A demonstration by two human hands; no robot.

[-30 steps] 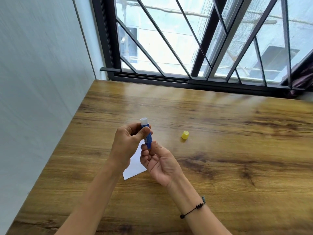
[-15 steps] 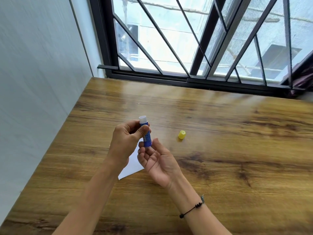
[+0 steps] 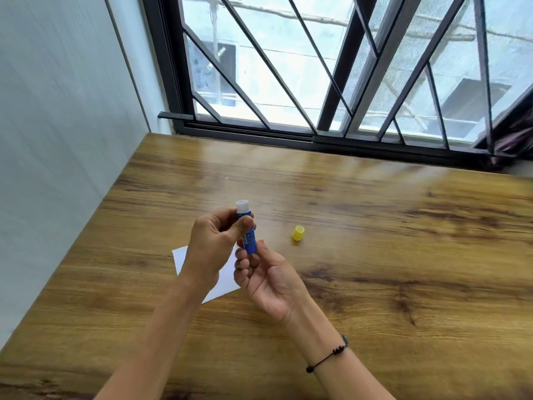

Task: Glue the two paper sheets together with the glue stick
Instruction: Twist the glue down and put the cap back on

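A blue glue stick with a white open top stands nearly upright above the table, its cap off. My left hand grips its upper part between thumb and fingers. My right hand holds its bottom end with the fingertips, palm up. The yellow cap lies on the wooden table to the right of the hands. White paper lies flat under my hands, mostly hidden by the left hand and wrist; I cannot tell whether it is one sheet or two.
A white wall runs along the table's left edge. A barred window with a dark frame closes off the far edge. A dark cord bracelet is on my right wrist.
Both hands and the glue stick stay together in much the same pose. My view has shifted slightly, showing more of the paper's left corner.
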